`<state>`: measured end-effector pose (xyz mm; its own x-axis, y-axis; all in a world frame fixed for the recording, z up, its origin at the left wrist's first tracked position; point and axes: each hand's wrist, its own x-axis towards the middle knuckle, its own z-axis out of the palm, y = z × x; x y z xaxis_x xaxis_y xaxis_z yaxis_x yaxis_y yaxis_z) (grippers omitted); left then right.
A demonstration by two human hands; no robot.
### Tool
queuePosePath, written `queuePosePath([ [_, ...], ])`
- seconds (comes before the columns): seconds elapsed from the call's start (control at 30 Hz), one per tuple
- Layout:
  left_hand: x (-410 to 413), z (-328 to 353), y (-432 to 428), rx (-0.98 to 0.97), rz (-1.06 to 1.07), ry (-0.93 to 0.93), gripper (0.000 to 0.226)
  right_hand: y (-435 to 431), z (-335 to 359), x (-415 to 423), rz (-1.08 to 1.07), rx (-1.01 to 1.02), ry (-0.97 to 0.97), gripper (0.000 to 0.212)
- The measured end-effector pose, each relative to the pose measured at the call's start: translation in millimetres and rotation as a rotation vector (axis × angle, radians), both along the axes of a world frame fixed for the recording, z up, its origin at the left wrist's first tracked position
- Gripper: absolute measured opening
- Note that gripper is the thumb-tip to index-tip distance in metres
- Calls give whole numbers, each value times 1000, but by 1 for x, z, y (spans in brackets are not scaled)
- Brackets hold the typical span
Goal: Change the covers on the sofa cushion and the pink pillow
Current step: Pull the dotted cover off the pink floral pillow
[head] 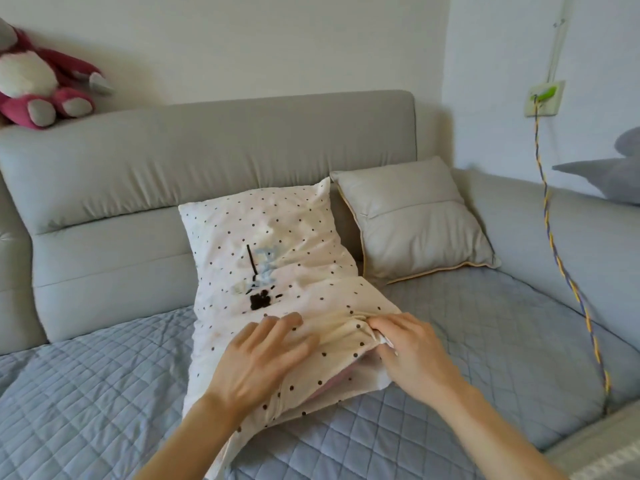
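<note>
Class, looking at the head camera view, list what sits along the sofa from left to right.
Plush toy → dotted pillow → beige cushion → twisted cord → grey cushion.

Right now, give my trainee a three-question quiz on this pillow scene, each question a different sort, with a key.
1. True or false: the left hand lies flat with straight fingers on the dotted pillowcase.
2. Multiple choice: what is the right hand doing? A) resting on the quilted sofa cover B) pinching bunched fabric at the pillowcase's open end C) holding the grey cushion
3. Fill in: the colour showing inside the pillowcase opening, under the right hand, is ____.

Key: 1 true; 2 B; 3 pink, a sliver of the pink pillow.
</note>
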<state>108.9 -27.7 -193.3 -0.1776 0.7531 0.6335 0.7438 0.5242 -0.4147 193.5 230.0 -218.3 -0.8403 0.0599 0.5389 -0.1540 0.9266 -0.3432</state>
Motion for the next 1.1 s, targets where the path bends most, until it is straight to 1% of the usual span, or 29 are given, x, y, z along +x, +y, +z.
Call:
queuePosePath([
  [0.03, 7, -5, 4, -28, -17, -6, 46, 1, 4, 3, 6, -34, -20, 31],
  [0.1, 30, -12, 20, -28, -23, -75, 29, 3, 11, 6, 0, -132, -34, 36],
  [0.13, 41, -13, 32, -15, 7, -127, 33, 3, 14, 7, -5, -195, -27, 37],
  [0.2, 56, -16, 56, -29, 132, -232, 58, 0, 19, 9, -3, -306, -18, 37],
  [0.23, 58, -15, 67, -37, 201, -267, 65, -2, 21, 10, 5, -352, -19, 36],
  [0.27, 56, -14, 75, -22, 241, -278, 65, -3, 24, 11, 16, -394, -23, 34],
  [0.33, 44, -8, 83, 19, 226, -284, 49, 1, 25, 12, 21, -470, -18, 30],
  [0.37, 37, -4, 82, 20, 183, -287, 37, 6, 25, 12, -12, -465, 0, 27],
  [0.4, 30, 0, 80, -3, 151, -286, 32, 13, 23, 11, -75, -407, 17, 25],
  [0.47, 22, 12, 79, -90, 130, -324, 37, 23, 17, 9, -191, -292, -2, 25],
  [0.53, 19, 28, 85, -137, 181, -357, 37, 24, 16, 6, -206, -349, -95, 26],
  [0.63, 8, 32, 98, -75, 200, -365, 39, 24, 21, 4, -235, -473, -210, 22],
  [0.67, 8, 33, 100, -74, 177, -327, 39, 26, 23, 3, -245, -488, -229, 21],
  [0.73, 7, 28, 103, -160, 197, -294, 44, 30, 24, 2, -233, -540, -261, 23],
  [0.77, 4, 23, 103, -177, 191, -295, 45, 32, 24, 1, -197, -613, -281, 24],
  [0.8, 1, 19, 101, -193, 175, -304, 43, 35, 24, 1, -136, -732, -309, 23],
  [0.83, 0, 14, 99, -197, 152, -308, 41, 39, 22, 1, -54, -886, -342, 22],
  [0.9, -2, 12, 95, -186, 134, -380, 42, 47, 17, 0, 110, -1183, -446, 22],
  [0.93, -2, 12, 95, -160, 148, -396, 42, 50, 13, -1, 163, -1273, -503, 24],
  [1.03, -5, 6, 93, -70, 159, -356, 41, 46, -3, -11, 160, -1355, -587, 24],
  [1.07, -8, 0, 91, -45, 177, -377, 41, 43, -8, -15, 130, -1381, -587, 21],
  [1.1, -12, -5, 91, -36, 198, -438, 39, 41, -14, -18, 85, -1399, -569, 16],
])
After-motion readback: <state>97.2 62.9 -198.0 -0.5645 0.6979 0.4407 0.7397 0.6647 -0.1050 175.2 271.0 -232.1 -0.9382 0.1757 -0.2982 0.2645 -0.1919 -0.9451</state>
